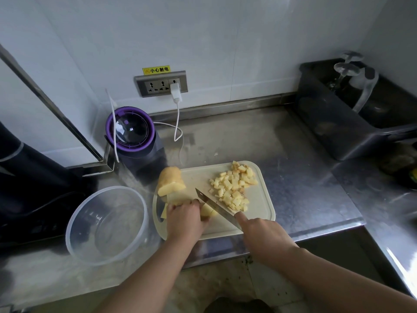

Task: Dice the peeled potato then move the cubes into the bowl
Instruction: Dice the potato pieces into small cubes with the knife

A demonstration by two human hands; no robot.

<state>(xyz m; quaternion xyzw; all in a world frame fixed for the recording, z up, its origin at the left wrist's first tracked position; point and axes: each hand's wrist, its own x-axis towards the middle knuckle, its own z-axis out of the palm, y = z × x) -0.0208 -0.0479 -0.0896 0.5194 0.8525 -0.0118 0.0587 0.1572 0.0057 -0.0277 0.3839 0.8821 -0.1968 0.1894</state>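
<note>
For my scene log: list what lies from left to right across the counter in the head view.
Clear bowl → uncut potato piece → pile of cubes → dark bin. Left hand, right hand, knife and cutting board overlap these, so they are omitted.

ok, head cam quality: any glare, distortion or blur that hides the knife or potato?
Head view: fisheye bends the counter edges and wall trim; glare streaks on the steel at far right; left of frame dark. The knife and cubes are readable, slightly soft; left hand covers part of the potato, right hand hides the knife handle.
</note>
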